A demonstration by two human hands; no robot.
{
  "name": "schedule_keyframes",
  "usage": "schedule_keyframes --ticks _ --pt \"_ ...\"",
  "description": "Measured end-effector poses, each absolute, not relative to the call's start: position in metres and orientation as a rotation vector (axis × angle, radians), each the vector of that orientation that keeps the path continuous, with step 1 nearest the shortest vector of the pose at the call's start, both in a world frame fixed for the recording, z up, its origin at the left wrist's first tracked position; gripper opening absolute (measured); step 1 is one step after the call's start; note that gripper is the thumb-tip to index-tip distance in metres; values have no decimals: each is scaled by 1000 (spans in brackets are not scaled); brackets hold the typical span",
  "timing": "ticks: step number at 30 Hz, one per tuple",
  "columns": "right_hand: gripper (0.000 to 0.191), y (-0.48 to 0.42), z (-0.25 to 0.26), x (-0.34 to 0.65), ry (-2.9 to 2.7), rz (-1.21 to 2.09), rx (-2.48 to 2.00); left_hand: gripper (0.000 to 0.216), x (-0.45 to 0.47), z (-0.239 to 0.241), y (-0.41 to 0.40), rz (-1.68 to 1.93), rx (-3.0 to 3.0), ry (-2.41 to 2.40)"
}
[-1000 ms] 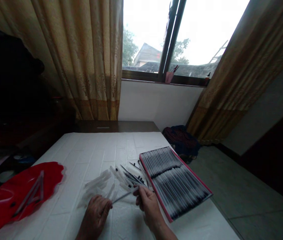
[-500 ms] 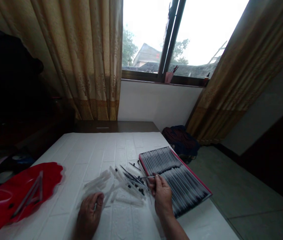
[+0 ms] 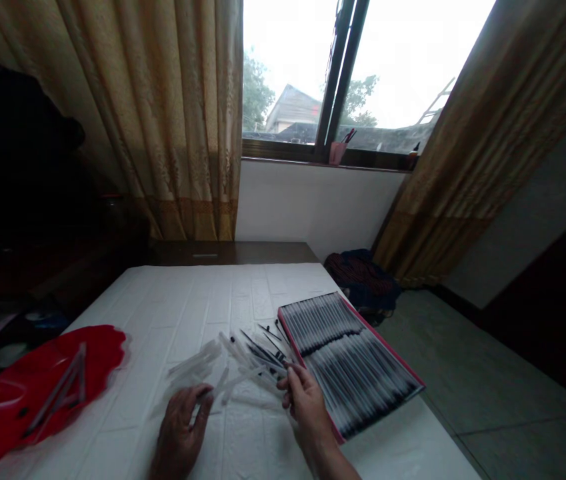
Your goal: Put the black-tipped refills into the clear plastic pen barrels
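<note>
My left hand (image 3: 181, 423) rests on the white table (image 3: 243, 293), fingers curled round a clear pen barrel (image 3: 203, 399). My right hand (image 3: 303, 403) is beside the near left edge of the pink tray (image 3: 350, 363), fingers pinched at the edge of the loose pile of clear pen barrels and black refills (image 3: 250, 363). What the right fingers hold is too small to make out. The tray is filled with rows of assembled pens.
A red plastic sheet (image 3: 37, 390) with a few clear barrels on it lies at the table's left edge. Dark clutter sits at far left. A dark cloth bundle (image 3: 363, 280) lies on the floor past the table. Curtains and a window are behind.
My right hand drew back from the tray toward the loose pile. My left hand stayed low near the barrels, shifting slightly.
</note>
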State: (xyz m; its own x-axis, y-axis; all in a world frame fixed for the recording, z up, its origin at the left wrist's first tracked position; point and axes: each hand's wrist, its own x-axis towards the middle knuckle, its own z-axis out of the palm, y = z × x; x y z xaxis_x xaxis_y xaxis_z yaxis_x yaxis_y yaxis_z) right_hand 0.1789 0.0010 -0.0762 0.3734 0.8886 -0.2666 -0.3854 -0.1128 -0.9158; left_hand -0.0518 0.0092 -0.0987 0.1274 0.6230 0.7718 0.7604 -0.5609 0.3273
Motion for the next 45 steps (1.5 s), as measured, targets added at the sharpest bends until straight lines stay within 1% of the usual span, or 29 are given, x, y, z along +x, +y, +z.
schedule_keyframes --ticks 5,8,12,15,18,22,24,27,30,35,41,45 --pt "64 -6 -71 157 -559 1469 -1216 21 -49 -97 5 -1402 -2385 -1312" --pt "65 -4 -69 149 -518 1484 -1160 21 -47 -95 3 -1334 -2478 -1261" --pt "60 -1 -72 144 -568 1372 -1164 20 -43 -92 2 -1226 -2577 -1249" --pt "53 -2 -78 141 -632 1269 -1140 19 -41 -94 1 -1225 -2637 -1284" --pt "48 1 -75 150 -638 1195 -1118 21 -47 -96 0 -1319 -2652 -1373" --pt "44 14 -50 179 -393 946 -1118 38 -60 -86 4 -1524 -2517 -1625" --pt "42 20 -37 184 -449 958 -1086 36 -60 -75 10 -1465 -2511 -1602" --pt "46 23 -30 172 -508 1123 -1063 34 -55 -63 22 -1362 -2456 -1494" --pt "44 22 -42 162 -475 1122 -1119 31 -61 -67 32 -1187 -2384 -1447" --pt "41 22 -75 169 -422 1068 -1208 33 -87 -94 35 -875 -2310 -1529" --pt "44 22 -87 174 -490 1160 -1242 31 -94 -111 29 -844 -2283 -1466" --pt "56 13 -85 176 -485 1230 -1257 30 -96 -110 26 -868 -2269 -1384"
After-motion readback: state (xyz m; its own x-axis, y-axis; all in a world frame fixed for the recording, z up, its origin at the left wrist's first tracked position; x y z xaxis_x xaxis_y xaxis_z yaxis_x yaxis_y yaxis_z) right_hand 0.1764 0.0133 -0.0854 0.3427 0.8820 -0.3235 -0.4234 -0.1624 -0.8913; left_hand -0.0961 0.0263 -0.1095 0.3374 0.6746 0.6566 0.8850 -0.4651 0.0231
